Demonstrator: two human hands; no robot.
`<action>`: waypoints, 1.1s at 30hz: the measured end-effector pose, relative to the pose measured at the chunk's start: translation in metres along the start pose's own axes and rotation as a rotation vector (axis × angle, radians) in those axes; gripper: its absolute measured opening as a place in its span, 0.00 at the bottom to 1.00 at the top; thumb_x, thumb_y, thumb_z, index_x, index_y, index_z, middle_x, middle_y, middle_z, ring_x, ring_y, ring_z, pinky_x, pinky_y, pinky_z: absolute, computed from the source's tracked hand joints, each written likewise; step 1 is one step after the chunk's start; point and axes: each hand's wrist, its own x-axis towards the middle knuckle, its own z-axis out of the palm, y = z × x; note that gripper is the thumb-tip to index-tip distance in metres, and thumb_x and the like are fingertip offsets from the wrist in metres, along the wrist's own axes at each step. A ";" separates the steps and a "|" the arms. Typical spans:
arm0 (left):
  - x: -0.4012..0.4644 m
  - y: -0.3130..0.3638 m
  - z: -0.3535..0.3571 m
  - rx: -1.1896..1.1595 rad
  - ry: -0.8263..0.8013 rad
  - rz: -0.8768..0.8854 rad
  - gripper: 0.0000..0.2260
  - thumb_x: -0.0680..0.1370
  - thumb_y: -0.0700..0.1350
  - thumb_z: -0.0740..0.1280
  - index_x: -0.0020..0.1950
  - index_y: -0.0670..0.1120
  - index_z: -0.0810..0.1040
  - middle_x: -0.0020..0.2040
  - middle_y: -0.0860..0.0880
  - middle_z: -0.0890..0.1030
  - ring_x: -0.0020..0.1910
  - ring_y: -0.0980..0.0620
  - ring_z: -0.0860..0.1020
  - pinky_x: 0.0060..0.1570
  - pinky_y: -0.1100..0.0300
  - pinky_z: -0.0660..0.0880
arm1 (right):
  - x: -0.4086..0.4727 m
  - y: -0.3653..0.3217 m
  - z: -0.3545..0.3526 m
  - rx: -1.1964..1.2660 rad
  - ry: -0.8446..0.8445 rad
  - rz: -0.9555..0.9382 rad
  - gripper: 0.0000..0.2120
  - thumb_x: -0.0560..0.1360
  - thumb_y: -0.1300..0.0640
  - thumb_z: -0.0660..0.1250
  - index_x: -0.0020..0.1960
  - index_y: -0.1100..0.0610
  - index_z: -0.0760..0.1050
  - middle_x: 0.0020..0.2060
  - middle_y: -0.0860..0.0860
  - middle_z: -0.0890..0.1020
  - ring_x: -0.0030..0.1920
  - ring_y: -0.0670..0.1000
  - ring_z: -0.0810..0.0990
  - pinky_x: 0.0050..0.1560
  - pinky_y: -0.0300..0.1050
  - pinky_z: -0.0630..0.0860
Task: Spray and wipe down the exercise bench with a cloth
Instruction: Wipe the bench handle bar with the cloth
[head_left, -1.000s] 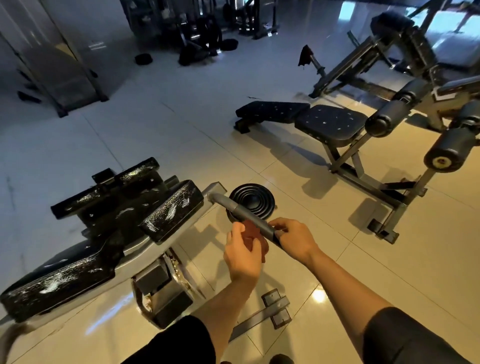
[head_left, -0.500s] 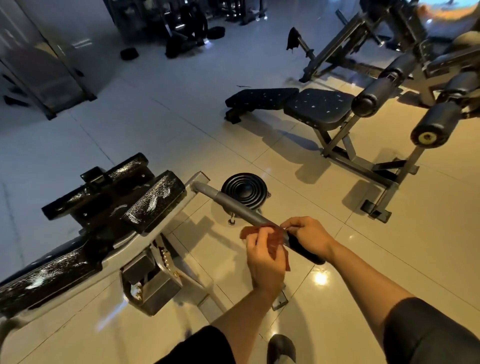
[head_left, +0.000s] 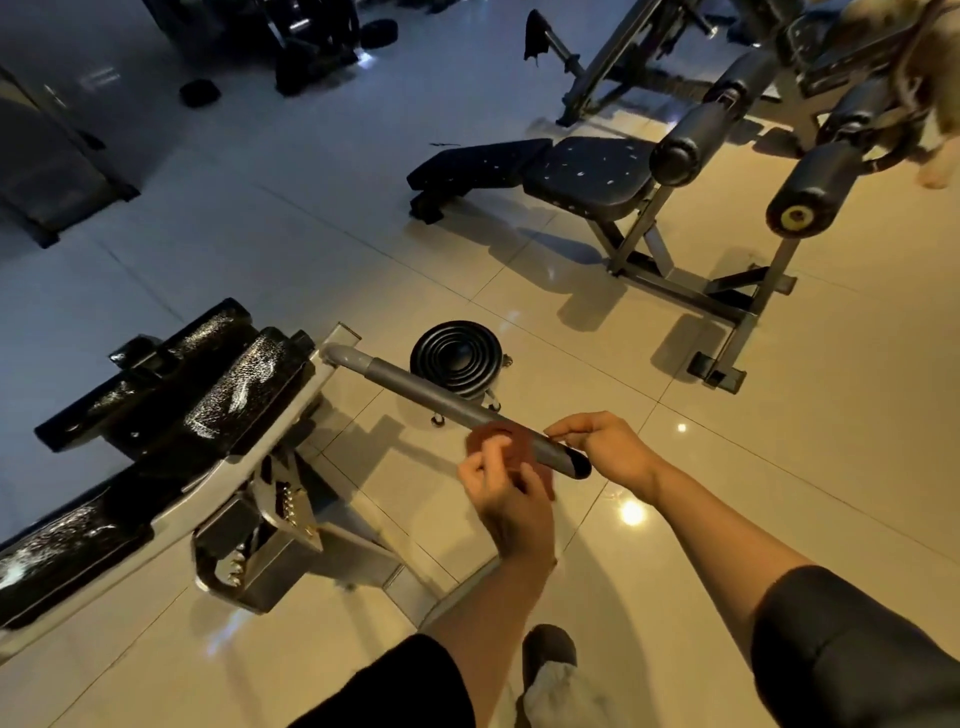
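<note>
The reddish-brown cloth (head_left: 506, 451) is held in the grip of the left hand (head_left: 506, 499), its fingers curled round the fabric, and is pressed against the grey handle bar (head_left: 447, 402) near the bar's free end. The right hand (head_left: 605, 449) is placed at that black-tipped end, with fingers curled lightly on the bar. The bar is attached to the metal frame of the exercise bench (head_left: 171, 415), whose black pads are marked with white streaks and lie to the left of both hands. A black round stool (head_left: 456, 358) on castors is seen just behind the bar. A second bench (head_left: 587, 174) is positioned well apart, further across the tiled floor (head_left: 779, 493). Dark sleeves are visible on both arms.
</note>
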 end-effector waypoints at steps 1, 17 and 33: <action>0.007 0.001 -0.001 0.038 0.060 -0.017 0.14 0.77 0.33 0.65 0.61 0.44 0.75 0.58 0.49 0.67 0.53 0.56 0.69 0.48 0.74 0.69 | -0.001 0.003 -0.002 0.007 0.001 -0.007 0.16 0.77 0.71 0.58 0.54 0.61 0.82 0.54 0.56 0.83 0.57 0.54 0.78 0.60 0.45 0.73; -0.029 -0.013 0.026 0.120 -0.329 0.060 0.17 0.76 0.35 0.68 0.63 0.47 0.73 0.64 0.47 0.66 0.59 0.52 0.72 0.52 0.68 0.75 | 0.002 0.013 -0.004 0.120 0.001 0.013 0.14 0.77 0.69 0.59 0.48 0.57 0.82 0.51 0.54 0.84 0.53 0.52 0.79 0.52 0.38 0.75; 0.018 -0.005 -0.026 -0.052 -0.150 0.197 0.13 0.75 0.29 0.64 0.56 0.41 0.76 0.57 0.48 0.66 0.49 0.57 0.74 0.43 0.76 0.74 | -0.011 -0.005 -0.003 0.172 0.034 0.025 0.13 0.81 0.57 0.61 0.55 0.64 0.79 0.52 0.56 0.82 0.51 0.52 0.80 0.47 0.35 0.75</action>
